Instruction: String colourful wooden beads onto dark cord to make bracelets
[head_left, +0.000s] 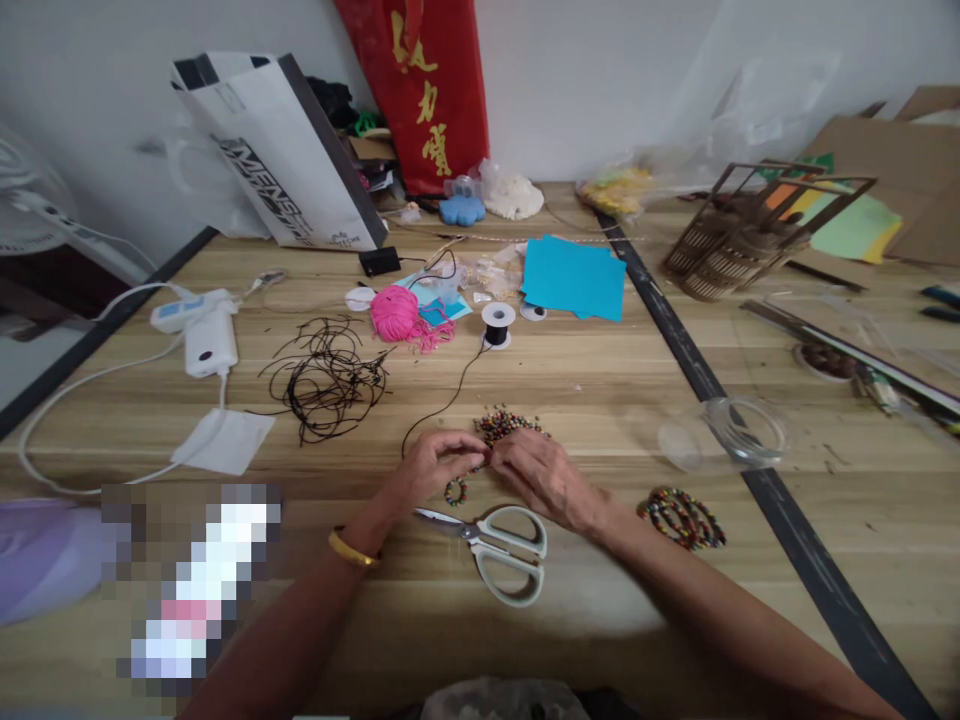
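Both hands meet at the middle of the wooden table, beside a pile of small multicoloured beads [510, 423]. My left hand [442, 462] pinches a dark cord, from which a short curved string of beads [455, 490] hangs. Close against it, my right hand [536, 470] has its fingertips pressed together at the cord's end; what lies between them is too small to tell. A black cord [442, 408] runs from behind my left hand to a white-flanged spool [498, 326]. Scissors with white handles [480, 545] lie just below the hands.
Finished bead loops [682, 518] and a clear round container [724, 435] lie right. Tangled black cords [326, 385], pink yarn [394, 313] and a white power strip [210, 335] are left. Blue sheets [574, 278] lie behind the spool; brown baskets [716, 250] stand back right.
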